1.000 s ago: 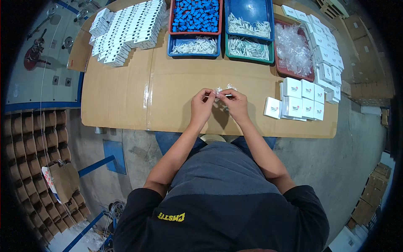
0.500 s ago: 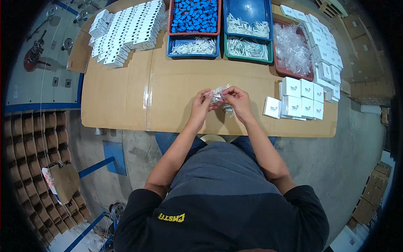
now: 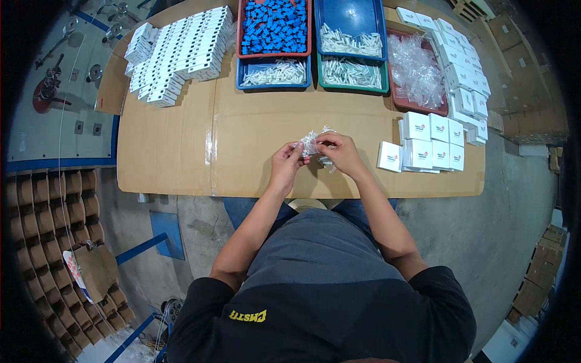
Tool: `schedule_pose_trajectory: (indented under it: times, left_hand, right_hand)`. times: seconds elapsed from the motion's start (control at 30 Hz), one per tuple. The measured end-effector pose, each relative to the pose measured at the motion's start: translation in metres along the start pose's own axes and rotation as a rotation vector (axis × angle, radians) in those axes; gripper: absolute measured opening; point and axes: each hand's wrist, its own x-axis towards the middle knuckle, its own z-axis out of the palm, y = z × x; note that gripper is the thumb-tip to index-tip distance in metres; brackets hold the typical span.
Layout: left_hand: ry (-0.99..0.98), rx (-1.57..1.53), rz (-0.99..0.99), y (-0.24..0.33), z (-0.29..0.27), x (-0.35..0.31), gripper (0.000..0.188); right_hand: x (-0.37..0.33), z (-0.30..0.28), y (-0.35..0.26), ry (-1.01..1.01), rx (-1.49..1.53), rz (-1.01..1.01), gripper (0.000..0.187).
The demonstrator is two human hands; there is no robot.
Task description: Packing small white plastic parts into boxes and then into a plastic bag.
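Observation:
Between my two hands, above the near middle of the cardboard-covered table (image 3: pixel 254 169), is a small clear plastic bag (image 3: pixel 308 144), crinkled and shiny. My left hand (image 3: pixel 285 162) pinches its left side between thumb and fingers. On the other side, my right hand (image 3: pixel 339 151) has its thumb and fingers closed on the bag's right part. Under the right hand, some more clear wrapping with small pale pieces (image 3: pixel 327 162) shows in part. What lies inside the bag is too small to make out.
At the back stand trays: a red one (image 3: pixel 241 36) of blue parts, blue (image 3: pixel 351 12) and green (image 3: pixel 354 89) ones with white plugs, and a red one (image 3: pixel 417 111) with clear bags. White boxes (image 3: pixel 181 57) fill the back left; more white boxes (image 3: pixel 417 151) are stacked at right.
Both hands stay together at the bag, with small shifts of the fingers. The whole view has moved slightly.

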Motion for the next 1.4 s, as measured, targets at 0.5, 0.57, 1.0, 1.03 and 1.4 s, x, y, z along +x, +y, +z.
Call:
schedule_pose_trajectory:
  times: [0.5,0.57,1.0,1.03,1.4]
  left_hand:
    - [0.078,-0.205,-0.083,0.013,-0.003,-0.003,0.019]
    - [0.062,-0.214,-0.098,0.020,0.003,-0.005,0.020]
    - [-0.036,-0.540,-0.221,-0.009,0.039,0.028,0.028]
    - [-0.039,-0.541,-0.217,-0.011,0.039,0.031,0.028]
    - [0.126,0.046,-0.057,0.003,0.012,0.013,0.027]
  right_hand:
    - [0.103,-0.100,-0.029,0.450,-0.139,0.022,0.026]
    - [0.094,-0.094,-0.025,0.369,-0.040,0.004,0.032]
    - [-0.001,0.027,-0.005,0.394,0.571,0.024,0.026]
    - [-0.001,0.025,-0.002,0.392,0.569,0.019,0.026]
    - [0.085,-0.075,-0.014,0.495,0.133,-0.043,0.021]
